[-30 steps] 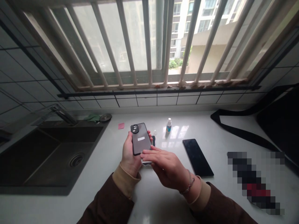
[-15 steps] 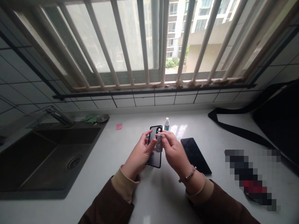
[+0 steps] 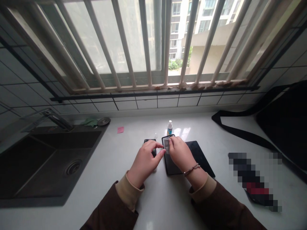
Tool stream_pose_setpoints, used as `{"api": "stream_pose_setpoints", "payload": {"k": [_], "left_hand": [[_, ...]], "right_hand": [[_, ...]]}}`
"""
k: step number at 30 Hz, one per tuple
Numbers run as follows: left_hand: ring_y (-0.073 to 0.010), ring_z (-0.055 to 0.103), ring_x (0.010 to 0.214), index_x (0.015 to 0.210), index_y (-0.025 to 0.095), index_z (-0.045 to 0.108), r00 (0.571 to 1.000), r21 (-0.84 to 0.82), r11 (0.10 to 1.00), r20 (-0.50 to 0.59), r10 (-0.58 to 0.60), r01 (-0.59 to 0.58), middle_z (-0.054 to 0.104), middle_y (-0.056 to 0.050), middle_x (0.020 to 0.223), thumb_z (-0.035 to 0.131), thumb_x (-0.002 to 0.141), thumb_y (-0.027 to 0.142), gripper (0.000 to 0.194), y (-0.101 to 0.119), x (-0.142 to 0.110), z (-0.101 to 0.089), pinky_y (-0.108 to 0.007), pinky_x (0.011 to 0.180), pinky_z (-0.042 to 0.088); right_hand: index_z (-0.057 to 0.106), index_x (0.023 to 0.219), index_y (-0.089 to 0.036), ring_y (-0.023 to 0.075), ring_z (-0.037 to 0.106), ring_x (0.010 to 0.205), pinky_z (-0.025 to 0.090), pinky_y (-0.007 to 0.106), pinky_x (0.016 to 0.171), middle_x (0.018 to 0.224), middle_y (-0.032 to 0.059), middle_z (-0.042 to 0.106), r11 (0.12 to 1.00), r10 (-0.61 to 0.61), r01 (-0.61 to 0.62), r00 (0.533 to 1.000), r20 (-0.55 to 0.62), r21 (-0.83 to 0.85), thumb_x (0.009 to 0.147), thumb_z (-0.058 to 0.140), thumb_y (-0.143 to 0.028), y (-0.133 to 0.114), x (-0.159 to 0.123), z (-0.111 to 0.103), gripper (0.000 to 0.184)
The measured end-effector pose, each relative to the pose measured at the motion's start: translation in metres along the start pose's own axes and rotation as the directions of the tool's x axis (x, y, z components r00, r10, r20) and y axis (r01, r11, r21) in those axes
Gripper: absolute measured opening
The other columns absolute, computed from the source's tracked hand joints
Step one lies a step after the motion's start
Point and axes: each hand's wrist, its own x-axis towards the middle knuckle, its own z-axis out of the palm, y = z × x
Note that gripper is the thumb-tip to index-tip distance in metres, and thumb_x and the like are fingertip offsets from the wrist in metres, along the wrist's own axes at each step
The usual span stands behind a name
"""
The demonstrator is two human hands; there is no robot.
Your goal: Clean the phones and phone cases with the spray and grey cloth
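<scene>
Your right hand (image 3: pixel 181 151) has thumb and fingertips pinched on a grey cloth (image 3: pixel 167 144). The cased phone (image 3: pixel 171 167) is below these fingers; whether it is held or resting, you cannot tell. Your left hand (image 3: pixel 144 159) is half curled, thumb and forefinger slightly apart, nothing visible gripped. A second phone (image 3: pixel 153 153) is under its fingers; the bottle (image 3: pixel 170 128) stands beyond the right fingertips

light from the window (image 3: pixel 134 38) glares off the counter (image 3: pixel 185 131).
</scene>
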Motion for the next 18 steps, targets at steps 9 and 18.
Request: {"api": "stream_pose_setpoints", "payload": {"k": [9, 18], "left_hand": [[-0.0294, 0.062, 0.109, 0.100, 0.022, 0.076, 0.913, 0.169, 0.939, 0.338, 0.229, -0.299, 0.073, -0.008, 0.110, 0.084, 0.089, 0.047, 0.028, 0.0017, -0.0070, 0.0085, -0.044, 0.093, 0.046], [-0.0289, 0.059, 0.109, 0.096, 0.022, 0.075, 0.865, 0.288, 0.895, 0.469, 0.176, -0.339, 0.071, -0.007, 0.108, 0.087, 0.087, 0.034, 0.020, 0.0038, -0.0082, 0.0078, -0.043, 0.091, 0.043]], "right_hand": [[0.072, 0.110, -0.019, 0.0212, 0.068, 0.093, 0.045, 0.028, 0.080, 0.107, 0.0115, 0.069, 0.997, 0.013, -0.012, 1.000, 0.010, -0.077, 0.112, 0.044, -0.024, 0.0029, 0.0003, 0.0039, 0.028], [0.072, 0.105, -0.018, 0.0246, 0.068, 0.096, 0.045, 0.032, 0.085, 0.107, 0.0130, 0.074, 0.987, -0.020, 0.025, 0.999, 0.028, -0.158, 0.110, 0.046, -0.021, 0.0031, -0.0019, 0.0017, 0.027]]}}
